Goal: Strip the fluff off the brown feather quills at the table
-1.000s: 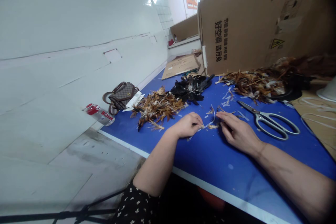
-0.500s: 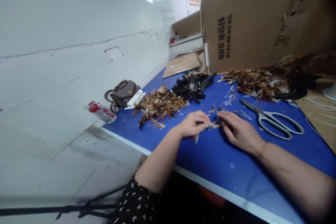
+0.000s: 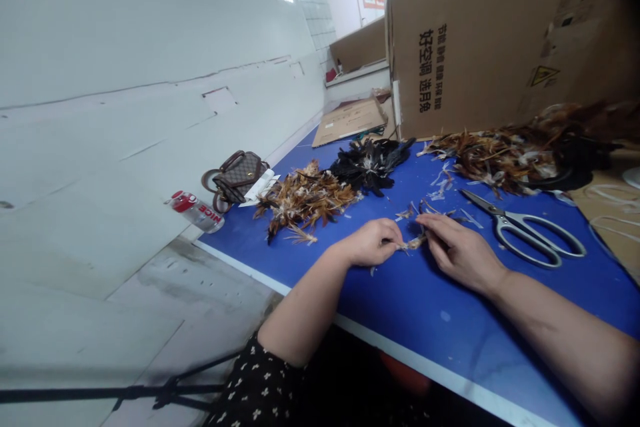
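Observation:
On the blue table [image 3: 430, 320] my left hand [image 3: 373, 242] is curled shut, its fingertips pinching one end of a small pale-brown feather [image 3: 414, 242]. My right hand [image 3: 457, 250] rests just to the right, fingers pressed together on the other end of the same feather. A few loose feather scraps [image 3: 435, 208] lie just beyond my hands. A pair of steel scissors [image 3: 525, 227] lies flat on the table to the right of my right hand, untouched.
Three feather piles sit behind: brown [image 3: 305, 199], black [image 3: 370, 161], and a long mixed brown one [image 3: 505, 153] at the right. A big cardboard box [image 3: 500, 40] stands at the back. A small handbag [image 3: 235, 177] and a plastic bottle [image 3: 197, 210] lie at the table's left edge.
Both hands have closed in on the small feather and sit slightly nearer each other; the pale strip seen under my left hand earlier is mostly gone. The view shifted a little.

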Demonstrator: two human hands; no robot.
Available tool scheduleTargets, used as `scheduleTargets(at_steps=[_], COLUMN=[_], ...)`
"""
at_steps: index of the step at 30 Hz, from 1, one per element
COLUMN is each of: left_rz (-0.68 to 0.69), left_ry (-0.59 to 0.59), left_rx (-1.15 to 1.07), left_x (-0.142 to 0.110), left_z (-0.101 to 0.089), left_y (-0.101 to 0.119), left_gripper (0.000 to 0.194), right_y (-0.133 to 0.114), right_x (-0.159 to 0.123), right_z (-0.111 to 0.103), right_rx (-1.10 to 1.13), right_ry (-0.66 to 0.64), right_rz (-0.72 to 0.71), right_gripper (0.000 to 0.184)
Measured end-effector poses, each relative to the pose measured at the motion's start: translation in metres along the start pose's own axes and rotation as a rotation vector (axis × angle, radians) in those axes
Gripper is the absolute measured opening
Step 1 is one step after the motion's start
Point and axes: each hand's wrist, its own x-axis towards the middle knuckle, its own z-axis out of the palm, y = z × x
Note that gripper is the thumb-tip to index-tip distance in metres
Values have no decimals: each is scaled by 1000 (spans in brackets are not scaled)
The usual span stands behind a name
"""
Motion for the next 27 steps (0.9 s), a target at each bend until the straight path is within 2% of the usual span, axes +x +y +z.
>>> scheduleTargets(at_steps=[4, 6, 9, 14, 18, 23, 27], left_rz=[32, 52, 49, -54, -102, -247, -213], left_ry=[190, 248, 165, -56, -188, -87, -56], left_rx=[-138, -179, -166, 67, 227, 408, 380], left_x=[1, 1, -2, -13, -22, -29, -32], left_z=[-3, -5, -10, -23, -20, 6, 17], left_y=[2, 3, 4, 13, 30, 43, 41], left_gripper=[22, 26, 25, 16, 16, 15, 18], right_y=[-2, -4, -5, -4, -1, 3, 5], right_x=[0, 1, 2, 3, 3, 1, 1], right_z=[-1, -2, -2, -2, -2, 0, 1], right_rx=[18, 31, 34, 20, 12, 29, 26], right_ry=[-1, -15, -14, -5, -3, -28, -26], right_rz=[-13, -25, -39, -43, -55, -35, -43], right_gripper=[50, 49, 46, 45, 43, 42, 39])
